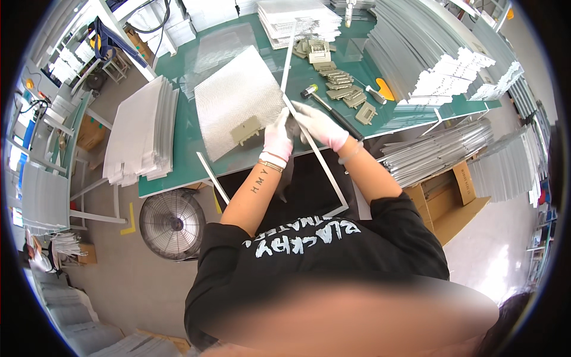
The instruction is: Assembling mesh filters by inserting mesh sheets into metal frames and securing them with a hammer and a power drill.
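Both hands wear white gloves and meet at a bent joint of a thin silver-white metal frame [318, 157]. My left hand [278, 135] is closed on the frame beside this joint, its fingertips partly hidden. On the other side, my right hand [321, 126] wraps round the same strip. One side of the frame runs down to a corner by my shirt; another strip [288, 65] extends away over the table. Left of my hands lies a silver mesh sheet [235, 95], with an olive-grey plastic piece [245, 130] on its near part. A hammer [336, 113] rests beside my right hand.
Several olive-grey plastic pieces [340, 78] lie on the green table [185, 140], near a yellow-orange object [385, 89]. Stacked panels stand left [140, 128] and right [416, 53]. A floor fan [172, 224] is below left; an open cardboard box [446, 205] is at right.
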